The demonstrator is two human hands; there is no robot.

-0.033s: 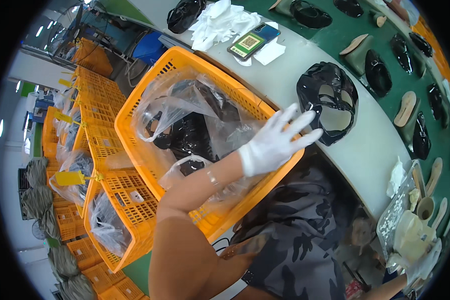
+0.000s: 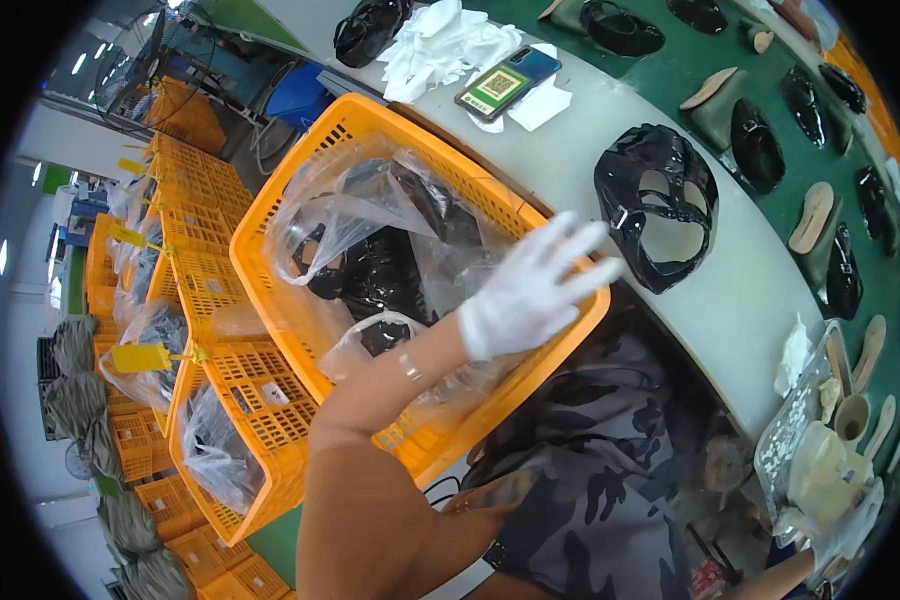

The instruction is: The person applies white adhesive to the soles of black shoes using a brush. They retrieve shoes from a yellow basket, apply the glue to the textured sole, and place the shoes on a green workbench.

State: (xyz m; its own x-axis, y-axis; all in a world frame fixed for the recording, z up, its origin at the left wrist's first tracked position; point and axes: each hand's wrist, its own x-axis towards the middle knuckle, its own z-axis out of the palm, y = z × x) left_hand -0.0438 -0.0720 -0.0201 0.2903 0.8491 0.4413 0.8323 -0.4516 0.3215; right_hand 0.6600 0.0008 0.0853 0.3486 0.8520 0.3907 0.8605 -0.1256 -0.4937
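Observation:
My left hand [image 2: 540, 290], in a white glove, is open with fingers spread above the right rim of an orange plastic crate [image 2: 440, 168]. Its fingertips are just left of a glossy black shoe upper [image 2: 670, 160] with straps and a buckle, lying on the white tabletop. Clear plastic bags and more black shoe uppers [image 2: 390, 275] fill part of the crate. My right hand [image 2: 850, 525], also gloved, is at the lower right edge beside a clear plastic tray [image 2: 775, 450] and a yellowish tub [image 2: 820, 460]; its fingers are too unclear to read.
A phone [image 2: 508, 82] and crumpled white paper [image 2: 440, 45] lie at the table's far end. Beyond the white strip, a green surface [image 2: 660, 75] carries black shoes and insoles. Orange crates [image 2: 260, 400] holding bagged goods are stacked at the left.
My left hand has drawn back left from the black shoe upper, its fingertips now farther from it. My right hand has shifted only slightly.

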